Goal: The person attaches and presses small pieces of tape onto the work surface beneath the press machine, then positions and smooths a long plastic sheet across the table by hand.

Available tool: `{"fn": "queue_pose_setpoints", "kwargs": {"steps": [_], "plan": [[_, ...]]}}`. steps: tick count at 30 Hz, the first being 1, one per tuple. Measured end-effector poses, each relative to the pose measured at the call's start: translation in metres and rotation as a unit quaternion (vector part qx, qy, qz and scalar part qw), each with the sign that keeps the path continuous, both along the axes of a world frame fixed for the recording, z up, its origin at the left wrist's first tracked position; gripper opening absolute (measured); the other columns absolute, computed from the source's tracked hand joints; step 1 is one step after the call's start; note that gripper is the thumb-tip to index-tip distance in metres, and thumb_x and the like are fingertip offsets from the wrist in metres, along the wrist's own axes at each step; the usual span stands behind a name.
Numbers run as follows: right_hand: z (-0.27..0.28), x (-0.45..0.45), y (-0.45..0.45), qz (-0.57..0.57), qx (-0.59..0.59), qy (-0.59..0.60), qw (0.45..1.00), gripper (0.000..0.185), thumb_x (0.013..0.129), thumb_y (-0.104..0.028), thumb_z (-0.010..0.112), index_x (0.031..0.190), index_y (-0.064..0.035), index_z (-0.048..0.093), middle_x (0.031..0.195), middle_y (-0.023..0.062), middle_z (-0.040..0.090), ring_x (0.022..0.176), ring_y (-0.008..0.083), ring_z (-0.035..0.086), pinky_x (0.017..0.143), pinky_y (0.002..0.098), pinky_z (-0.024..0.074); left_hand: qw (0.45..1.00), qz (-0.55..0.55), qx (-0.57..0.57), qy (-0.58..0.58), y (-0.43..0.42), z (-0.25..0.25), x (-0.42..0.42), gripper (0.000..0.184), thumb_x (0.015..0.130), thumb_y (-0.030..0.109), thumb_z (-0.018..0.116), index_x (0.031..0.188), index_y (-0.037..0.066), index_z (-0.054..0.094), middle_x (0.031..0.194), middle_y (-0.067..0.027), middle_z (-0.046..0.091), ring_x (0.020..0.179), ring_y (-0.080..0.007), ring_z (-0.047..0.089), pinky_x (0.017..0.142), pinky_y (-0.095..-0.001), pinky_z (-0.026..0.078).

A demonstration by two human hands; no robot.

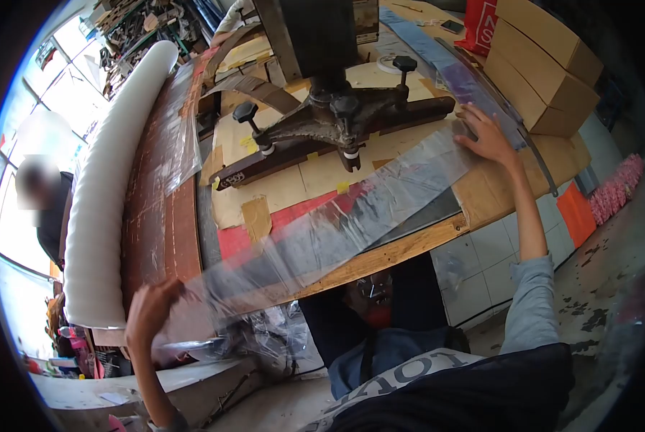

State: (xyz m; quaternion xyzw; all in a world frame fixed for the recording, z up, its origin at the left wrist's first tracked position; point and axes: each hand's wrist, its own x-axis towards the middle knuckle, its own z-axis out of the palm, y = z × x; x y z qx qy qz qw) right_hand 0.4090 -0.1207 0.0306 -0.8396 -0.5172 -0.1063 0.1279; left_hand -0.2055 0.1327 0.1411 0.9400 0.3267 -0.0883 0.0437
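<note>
A long strip of clear plastic film (322, 229) stretches diagonally across the front of the work table, below the dark metal bar (401, 121) of a press. My left hand (153, 309) is closed on the strip's left end, past the table's front edge; motion softens its fingertips. At the other end, my right hand (489, 137) grips the film near the right tip of the bar, thumb and fingers curved around its edge. Beneath the film lie red material (239, 245) and a pale board (293, 183) patched with brown tape. Black knobs (245, 112) top the press.
A white foam roll (114, 194) lies along the left side, beside a brown board (160, 237). Cardboard boxes (534, 72) stand at the right with a red bag (478, 29). Bluish film (427, 47) runs along the back right. A person (49, 201) is at far left.
</note>
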Motion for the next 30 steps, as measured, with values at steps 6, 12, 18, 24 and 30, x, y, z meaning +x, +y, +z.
{"fn": "queue_pose_setpoints", "kwargs": {"steps": [6, 12, 18, 24, 30], "plan": [[-0.009, 0.003, 0.005, 0.073, -0.017, -0.079, 0.994, 0.036, 0.084, -0.036, 0.060, 0.104, -0.0063, 0.057, 0.122, 0.0189, 0.050, 0.124, 0.0347, 0.043, 0.109, 0.0595, 0.0173, 0.998, -0.025, 0.034, -0.052, 0.054, -0.010, 0.009, 0.009, 0.084, 0.006, 0.053, 0.091, 0.000, 0.052, 0.086, -0.0213, 0.059, 0.083, -0.0415, 0.057, 0.072, -0.0469, 0.044], [0.024, -0.018, -0.030, 0.034, -0.012, 0.036, 0.999, 0.037, 0.081, -0.036, 0.063, 0.073, -0.0010, 0.055, 0.090, 0.0190, 0.060, 0.084, 0.0351, 0.053, 0.078, 0.0430, 0.0419, 0.993, 0.025, -0.081, -0.081, 0.085, -0.041, -0.002, 0.019, 0.089, 0.018, 0.048, 0.088, -0.001, 0.052, 0.080, -0.0216, 0.062, 0.074, -0.0366, 0.060, 0.069, -0.0420, 0.045], [0.082, 0.001, -0.049, -0.069, -0.208, 0.042, 0.975, 0.028, 0.081, -0.029, 0.065, 0.077, -0.0011, 0.059, 0.083, 0.0168, 0.059, 0.079, 0.0328, 0.055, 0.066, 0.0391, 0.0419, 0.977, 0.072, -0.183, -0.086, 0.053, -0.047, 0.043, 0.021, 0.088, 0.019, 0.049, 0.087, -0.001, 0.053, 0.073, -0.0176, 0.062, 0.073, -0.0287, 0.064, 0.069, -0.0399, 0.047], [0.020, -0.064, -0.035, 0.030, 0.072, 0.037, 0.996, 0.021, 0.079, -0.011, 0.066, 0.096, 0.0012, 0.061, 0.100, 0.0185, 0.058, 0.102, 0.0347, 0.055, 0.091, 0.0430, 0.0434, 0.951, -0.027, 0.242, -0.191, -0.037, -0.093, 0.108, 0.031, 0.083, 0.017, 0.059, 0.111, 0.006, 0.057, 0.117, -0.0131, 0.053, 0.106, -0.0285, 0.054, 0.091, -0.0442, 0.043], [0.000, -0.236, 0.038, 0.190, 0.121, 0.056, 0.973, 0.034, 0.077, -0.018, 0.069, 0.105, -0.0013, 0.061, 0.104, 0.0114, 0.058, 0.101, 0.0269, 0.056, 0.091, 0.0403, 0.0423, 0.938, -0.057, 0.068, -0.336, -0.100, -0.114, 0.213, 0.038, 0.078, 0.010, 0.061, 0.116, 0.005, 0.056, 0.112, -0.0114, 0.054, 0.103, -0.0306, 0.054, 0.086, -0.0404, 0.044]]}}
